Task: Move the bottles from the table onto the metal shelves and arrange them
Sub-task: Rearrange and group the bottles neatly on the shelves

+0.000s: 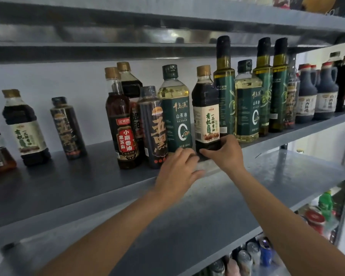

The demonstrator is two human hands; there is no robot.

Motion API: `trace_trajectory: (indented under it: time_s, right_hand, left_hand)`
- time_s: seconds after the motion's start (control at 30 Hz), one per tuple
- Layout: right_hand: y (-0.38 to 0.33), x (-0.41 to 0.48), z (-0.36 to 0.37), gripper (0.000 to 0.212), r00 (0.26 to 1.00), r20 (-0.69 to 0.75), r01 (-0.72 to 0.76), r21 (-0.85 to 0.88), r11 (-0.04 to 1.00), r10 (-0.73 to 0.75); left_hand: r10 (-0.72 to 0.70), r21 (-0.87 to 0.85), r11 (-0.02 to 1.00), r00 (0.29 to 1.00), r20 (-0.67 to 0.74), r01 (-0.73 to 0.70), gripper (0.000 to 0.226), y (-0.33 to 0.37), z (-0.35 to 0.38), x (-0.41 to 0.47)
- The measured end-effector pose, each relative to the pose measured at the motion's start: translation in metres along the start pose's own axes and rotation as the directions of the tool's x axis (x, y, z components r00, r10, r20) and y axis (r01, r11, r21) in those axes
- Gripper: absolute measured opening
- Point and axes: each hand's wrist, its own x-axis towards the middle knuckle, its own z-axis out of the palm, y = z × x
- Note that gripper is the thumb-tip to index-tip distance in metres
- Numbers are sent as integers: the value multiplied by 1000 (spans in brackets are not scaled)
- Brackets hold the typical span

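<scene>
With left hand (177, 168) spread, fingertips touching the oil bottle (176, 116) at the front edge of the shelf (88, 176), and right hand (225, 154) pinching the soy bottle (206, 114) low beside it: slide back slowly, keep upright, label forward.

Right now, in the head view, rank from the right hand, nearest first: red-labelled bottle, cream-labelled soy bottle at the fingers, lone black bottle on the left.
1. Cream-labelled soy bottle, gripped by the right hand.
2. Red-labelled bottle, left of the hand.
3. Lone black bottle, far left.
</scene>
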Motion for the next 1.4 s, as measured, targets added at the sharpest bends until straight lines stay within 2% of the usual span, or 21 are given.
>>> trace_trajectory:
  time_s: [0.07,0.13,0.27,0.33,0.43,0.57,0.67,0.73,0.8,0.83,0.93,1.0,1.03,1.07,1.1,1.17,1.23,1.33,1.4]
  right_hand:
    - [-2,-2,-6,65,995,96,-22,55,998,16]
    - [-2,2,-16,68,968,249,-49,61,997,33]
    - [-2,14,-36,79,851,519,-198,179,964,79]
    - [-3,16,-38,76,807,589,-159,151,976,41]
    - [-9,12,-38,61,823,567,-122,119,985,33]
    - [-21,-9,-34,59,864,504,-103,178,979,0]
    - [-35,-36,-26,55,865,488,20,201,979,-118]
    - [-45,-54,-17,56,854,475,152,158,976,-210]
    - [-54,-72,-7,60,824,475,275,144,951,-310]
    - [-60,-80,-4,61,810,478,291,174,941,-339]
    - [-82,-89,2,58,748,508,330,275,903,-428]
    - [-92,-84,1,55,662,592,352,297,888,-460]
    - [-94,-80,1,56,629,625,343,310,887,-462]
    - [-93,-75,1,58,625,635,312,330,891,-454]
    - [-90,-71,3,60,657,617,258,355,898,-433]
    - [-82,-67,13,60,795,483,185,382,905,-366]
    - [-76,-64,30,62,893,361,147,330,933,-269]
    - [-73,-60,56,69,933,288,168,183,969,-216]
    - [-79,-60,65,64,956,216,180,103,978,-198]
  left_hand:
    - [-169,-161,975,980,-102,152,30,-11,-11,-9]
    - [-363,-371,879,925,-113,299,21,-22,-23,-17]
    - [-544,-602,695,835,-83,394,19,-24,-36,-17]
    - [-612,-671,601,790,-36,435,21,-22,-38,-14]
    - [-632,-720,520,774,39,460,28,-24,-41,-13]
    - [-559,-731,495,816,147,470,50,-22,-52,-12]
    - [-480,-789,408,843,244,460,70,-17,-63,-4]
    - [-463,-796,375,840,284,476,70,-13,-72,3]
    - [-483,-772,411,834,266,484,55,-9,-83,4]
    - [-504,-759,440,832,234,480,52,-8,-89,1]
    - [-574,-768,475,813,101,430,53,-13,-109,-10]
    - [-630,-787,463,776,32,408,49,-23,-126,-19]
    - [-655,-783,465,756,11,414,49,-31,-135,-24]
    - [-673,-762,483,739,-9,431,49,-41,-143,-30]
    - [-690,-735,507,724,-32,451,49,-52,-149,-37]
    - [-729,-678,539,680,-78,500,49,-76,-158,-54]
    - [-767,-625,544,634,-100,559,46,-98,-163,-71]
    - [-842,-635,470,528,-114,613,41,-125,-167,-90]
    - [-872,-643,434,474,-123,631,42,-144,-171,-98]
